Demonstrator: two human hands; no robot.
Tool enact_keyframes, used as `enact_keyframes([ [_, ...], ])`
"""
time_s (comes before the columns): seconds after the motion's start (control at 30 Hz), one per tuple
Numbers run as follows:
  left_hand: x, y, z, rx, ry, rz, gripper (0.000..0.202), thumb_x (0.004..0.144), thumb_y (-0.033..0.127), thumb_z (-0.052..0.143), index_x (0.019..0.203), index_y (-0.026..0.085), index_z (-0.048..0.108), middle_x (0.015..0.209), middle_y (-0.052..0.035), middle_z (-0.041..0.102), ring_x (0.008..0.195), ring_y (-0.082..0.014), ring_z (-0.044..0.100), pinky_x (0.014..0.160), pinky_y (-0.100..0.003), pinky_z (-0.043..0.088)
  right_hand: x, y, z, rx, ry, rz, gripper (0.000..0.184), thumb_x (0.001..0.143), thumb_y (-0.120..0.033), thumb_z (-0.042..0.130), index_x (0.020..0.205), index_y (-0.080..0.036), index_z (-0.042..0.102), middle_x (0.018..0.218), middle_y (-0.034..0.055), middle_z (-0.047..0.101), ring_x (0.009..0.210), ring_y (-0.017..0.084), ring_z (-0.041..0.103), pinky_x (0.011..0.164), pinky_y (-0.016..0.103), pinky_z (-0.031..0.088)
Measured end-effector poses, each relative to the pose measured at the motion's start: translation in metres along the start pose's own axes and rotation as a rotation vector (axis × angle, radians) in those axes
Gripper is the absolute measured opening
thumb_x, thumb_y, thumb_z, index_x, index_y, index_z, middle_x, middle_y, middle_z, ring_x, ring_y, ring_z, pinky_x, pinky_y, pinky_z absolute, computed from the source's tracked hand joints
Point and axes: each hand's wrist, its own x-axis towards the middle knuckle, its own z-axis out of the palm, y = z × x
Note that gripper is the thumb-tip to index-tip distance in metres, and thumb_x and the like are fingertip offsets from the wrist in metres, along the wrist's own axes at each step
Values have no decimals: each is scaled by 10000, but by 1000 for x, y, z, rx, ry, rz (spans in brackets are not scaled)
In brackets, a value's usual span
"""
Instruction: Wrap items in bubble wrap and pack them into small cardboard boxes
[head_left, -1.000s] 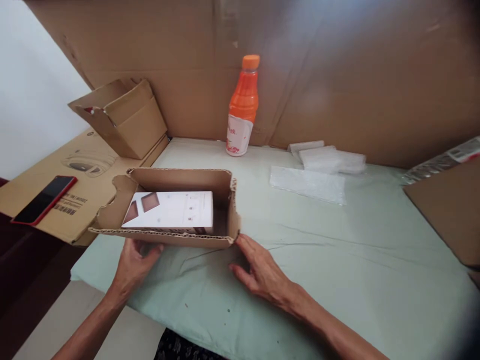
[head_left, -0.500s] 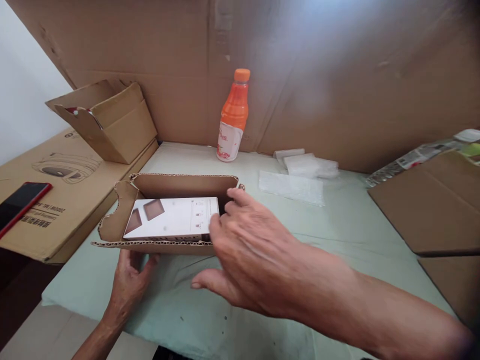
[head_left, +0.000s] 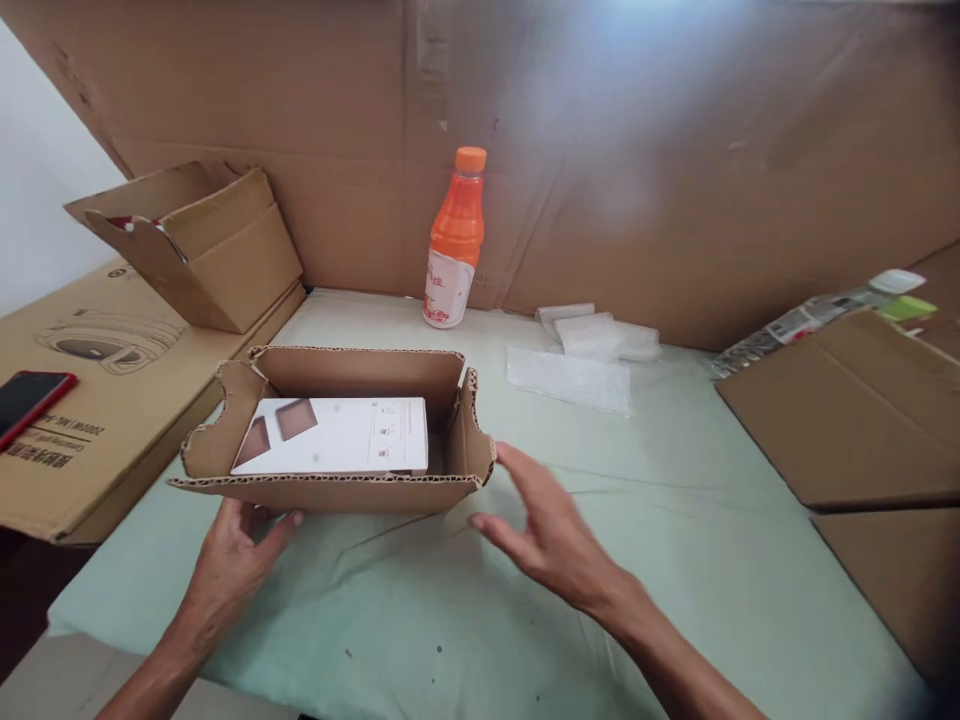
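Observation:
An open cardboard tray box [head_left: 330, 494] lies on the pale green cloth, and a white product box [head_left: 337, 437] with brown squares printed on it lies flat inside. My left hand [head_left: 232, 558] rests against the near wall of the tray, at its left end, thumb and fingers apart. My right hand [head_left: 551, 535] hovers just right of the tray's near right corner with its fingers stretched out. It holds nothing.
An orange drink bottle [head_left: 453, 240] stands at the back against a big cardboard sheet. Clear plastic bags [head_left: 577, 365] lie right of the tray. An open empty carton [head_left: 210, 245] and a red phone [head_left: 30, 400] sit on a flat printed box at left. Cardboard sheets [head_left: 847, 410] lie at right.
My right hand, which reached over the tray's right end half a second ago, has drawn back down to the cloth beside the corner. The view shifted slightly.

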Motion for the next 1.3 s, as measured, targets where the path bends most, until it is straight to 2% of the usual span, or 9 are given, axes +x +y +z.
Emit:
enact_keyframes([
  [0.07, 11, 7, 12, 11, -60, 60, 644, 638, 472, 805, 1150, 197, 528, 1033, -80, 673, 896, -260, 698, 822, -417, 587, 2, 18, 31, 76, -152, 73, 556, 922, -484, 608, 1385, -193, 503, 1263, 156, 663, 1101, 306, 649, 891, 464, 550],
  [0.17, 42, 25, 43, 37, -144, 180, 611, 700, 426, 772, 1204, 196, 516, 1060, -70, 653, 919, -237, 685, 824, -391, 577, 28, 37, 57, 155, -112, 190, 470, 896, -435, 598, 1278, -165, 549, 1145, 146, 682, 1016, 295, 644, 861, 440, 534],
  [0.37, 130, 62, 122, -40, -157, 317, 699, 711, 288, 717, 1347, 173, 450, 1051, -69, 647, 950, -217, 677, 849, -368, 562, 102, 80, 53, 131, 41, 352, 548, 863, -376, 574, 1361, -164, 492, 1200, 139, 670, 987, 273, 628, 855, 404, 508],
  [0.53, 157, 61, 162, -86, -128, 336, 757, 743, 228, 689, 1432, 154, 384, 1130, -111, 645, 979, -197, 676, 918, -358, 547, 127, 106, 50, 73, 43, 382, 450, 915, -307, 474, 1323, -130, 540, 1172, 136, 700, 965, 248, 643, 858, 369, 505],
  [0.73, 152, 57, 167, 42, -44, 369, 720, 748, 176, 674, 1429, 157, 443, 1121, -107, 662, 924, -204, 670, 905, -374, 557, 102, 125, 35, -106, 82, 406, 545, 906, -257, 521, 1423, -81, 505, 1480, 210, 524, 1325, 352, 466, 1091, 494, 338],
  [0.93, 152, 60, 168, 42, -22, 331, 735, 755, 170, 674, 1447, 129, 431, 1072, -107, 652, 896, -201, 669, 918, -382, 546, 92, 138, 12, -376, -83, 428, 337, 985, -216, 461, 1171, -98, 716, 1355, 192, 633, 1211, 342, 542, 979, 466, 350],
  [1.13, 151, 61, 166, -10, 10, 329, 772, 784, 191, 636, 1486, 88, 330, 1193, -176, 606, 1044, -224, 661, 973, -394, 528, 27, 73, 1, -252, -236, 205, 251, 967, -153, 523, 1001, -176, 770, 1168, 92, 745, 1064, 229, 642, 924, 376, 388],
  [1.23, 119, 55, 154, 27, 41, 365, 730, 771, 178, 642, 1459, 150, 398, 1328, -177, 559, 1251, -266, 572, 1103, -442, 444, -28, 35, -12, 33, -373, -35, 249, 955, -203, 591, 1151, -229, 742, 1232, 53, 729, 1139, 209, 643, 996, 391, 422],
  [1.3, 82, 49, 139, 126, -61, 485, 650, 776, 168, 640, 1408, 180, 490, 1367, -155, 560, 1304, -281, 537, 1144, -466, 410, -58, 24, -26, 182, -383, -46, 342, 933, -321, 660, 1266, -249, 691, 1273, 56, 713, 1188, 224, 633, 1023, 425, 451],
])
